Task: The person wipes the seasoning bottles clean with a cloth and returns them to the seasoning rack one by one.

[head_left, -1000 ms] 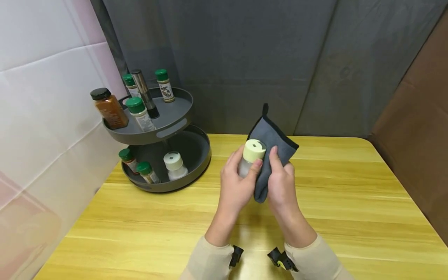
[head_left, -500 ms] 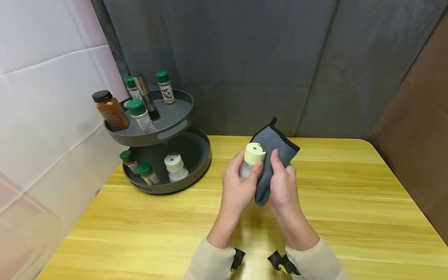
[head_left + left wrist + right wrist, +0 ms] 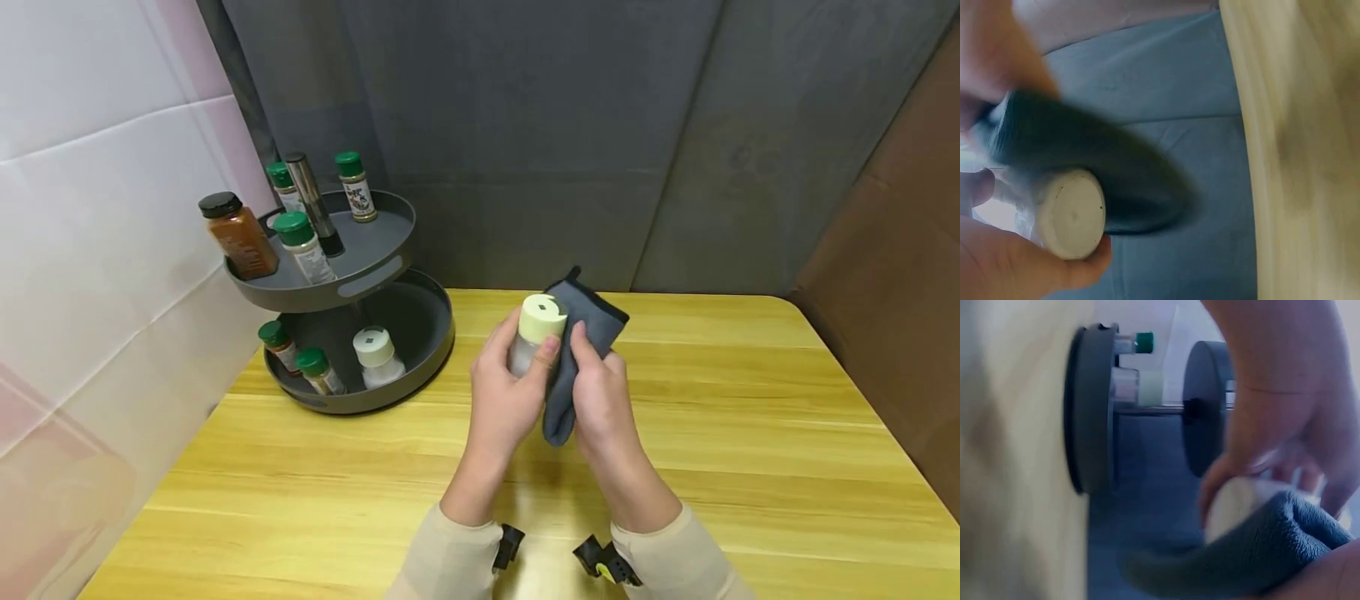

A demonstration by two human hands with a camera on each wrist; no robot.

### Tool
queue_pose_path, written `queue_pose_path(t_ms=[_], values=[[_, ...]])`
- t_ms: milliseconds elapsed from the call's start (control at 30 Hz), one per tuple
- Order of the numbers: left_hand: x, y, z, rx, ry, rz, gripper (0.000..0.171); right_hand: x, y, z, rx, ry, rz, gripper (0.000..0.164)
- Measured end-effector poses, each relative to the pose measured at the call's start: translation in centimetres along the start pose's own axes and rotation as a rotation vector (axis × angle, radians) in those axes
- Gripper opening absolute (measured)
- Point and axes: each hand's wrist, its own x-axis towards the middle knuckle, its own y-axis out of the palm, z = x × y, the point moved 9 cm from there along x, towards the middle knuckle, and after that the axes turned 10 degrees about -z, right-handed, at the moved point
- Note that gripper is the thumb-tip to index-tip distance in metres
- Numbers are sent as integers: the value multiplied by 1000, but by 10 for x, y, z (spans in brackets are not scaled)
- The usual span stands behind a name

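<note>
Fuzzy cloth [image 3: 1272,544] against round-lidded jar [image 3: 537,331], perhaps glass

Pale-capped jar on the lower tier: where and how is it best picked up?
Probably by its broad round cap, coming level from the front right. The pale-capped jar stands upright near the edge, with the cap clear of the lower tier's rim; the upper tier is higher up, and a green-capped bottle stands to its left.
</note>
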Motion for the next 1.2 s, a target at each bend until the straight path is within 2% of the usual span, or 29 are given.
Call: queue_pose_path(t_ms=[133,200,267,367,433,500,600,667,700,767,833,933,1000,1067,1200], values=[[-4,6,2,-2,4,10,47,-6,-2,17,28,-198,-71,52],[-4,6,2,-4,-6,8,47,-8,-1,14,14,-235,-72,51],[-3,4,2,7,-18,8,48,-6,-1,1,-27,-197,-62,51],[-1,2,4,20,-34,8,48,-1,-1,-16,-49,-54,-12,53],[0,2,5,24,-40,14,49,0,-1,-16,-61,15,3,55],[-1,3,6,19,-40,21,49,0,-1,-6,-36,-5,8,54],[-4,5,8,3,-42,32,49,-5,0,16,-12,-136,-10,52],[-5,4,7,-2,-41,29,50,-7,1,22,-21,-213,-3,51],[-5,3,7,-6,-43,26,50,-8,2,20,-38,-225,3,51],[-3,-1,5,-6,-52,17,51,-9,4,11,-93,-201,21,51],[-2,-4,4,-3,-53,7,50,-8,5,-3,-133,-122,46,52],[0,-7,3,-10,-48,0,49,-5,6,-18,-130,43,102,53],[1,-7,4,-8,-42,2,48,-3,8,-18,-96,100,131,52],[-1,-6,5,1,-40,14,49,-2,10,-8,-41,81,140,52],[-4,-2,8,23,-58,33,51,-5,10,12,-8,-66,97,53]])
